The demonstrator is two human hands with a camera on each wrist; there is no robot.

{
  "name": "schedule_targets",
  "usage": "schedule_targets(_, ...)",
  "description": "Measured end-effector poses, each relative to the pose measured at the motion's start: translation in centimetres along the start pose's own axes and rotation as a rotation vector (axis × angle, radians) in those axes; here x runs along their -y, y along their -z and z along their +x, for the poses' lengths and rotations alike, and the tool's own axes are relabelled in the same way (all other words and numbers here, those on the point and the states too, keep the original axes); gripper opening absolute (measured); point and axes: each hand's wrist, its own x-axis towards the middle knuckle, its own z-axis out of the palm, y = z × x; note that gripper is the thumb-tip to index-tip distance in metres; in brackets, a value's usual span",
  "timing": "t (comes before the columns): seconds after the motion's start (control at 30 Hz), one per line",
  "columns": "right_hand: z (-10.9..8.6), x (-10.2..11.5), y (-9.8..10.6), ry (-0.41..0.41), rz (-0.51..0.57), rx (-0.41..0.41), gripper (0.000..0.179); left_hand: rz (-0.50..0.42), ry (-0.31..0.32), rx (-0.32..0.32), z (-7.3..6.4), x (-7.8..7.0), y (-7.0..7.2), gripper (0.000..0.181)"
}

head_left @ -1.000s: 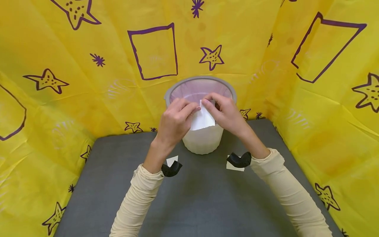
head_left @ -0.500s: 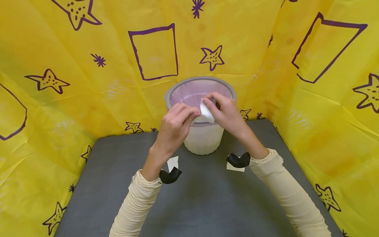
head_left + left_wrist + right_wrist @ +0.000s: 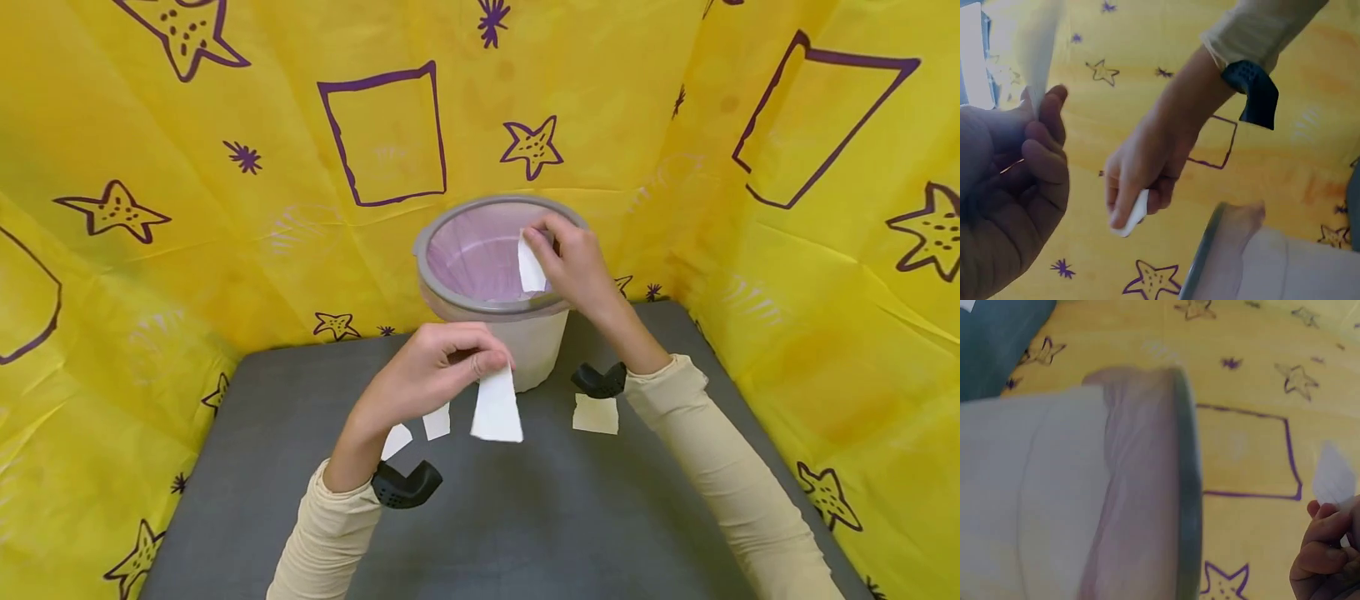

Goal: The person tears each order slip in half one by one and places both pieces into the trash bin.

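Note:
My left hand (image 3: pixel 431 375) pinches a strip of white paper (image 3: pixel 497 408) by its top end, and the strip hangs down in front of the bin. In the left wrist view the same strip (image 3: pixel 1038 53) stands out between thumb and fingers. Over the bin's opening, my right hand (image 3: pixel 572 260) pinches another torn piece of white paper (image 3: pixel 532 265). That piece (image 3: pixel 1334 475) shows at the right edge of the right wrist view. The white bin (image 3: pixel 540 346) has a grey rim and a pinkish liner (image 3: pixel 472 254) inside.
On the dark grey table (image 3: pixel 525 525) lie a cream paper piece (image 3: pixel 596 414) at the right and white scraps (image 3: pixel 437 422) near the left wrist. Yellow cloth (image 3: pixel 285 275) with purple drawings surrounds the table. Each wrist bears a black camera mount (image 3: pixel 407 485).
The paper that both hands held has come apart into two pieces. My left hand has moved down toward me with one, while the right has risen slightly with the other.

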Motion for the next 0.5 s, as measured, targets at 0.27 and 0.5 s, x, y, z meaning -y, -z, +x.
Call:
schedule_targets(0.27, 0.9, -1.9, 0.7, -0.094, 0.015, 0.080, 0.017, 0.088, 0.264, 0.100, -0.2, 1.7, 3.3, 0.012)
schedule_targets(0.5, 2.8, -3.8, 2.5, -0.361, 0.119, 0.208, 0.029, 0.141, 0.519, 0.086, 2.0, 5.8, 10.4, 0.026)
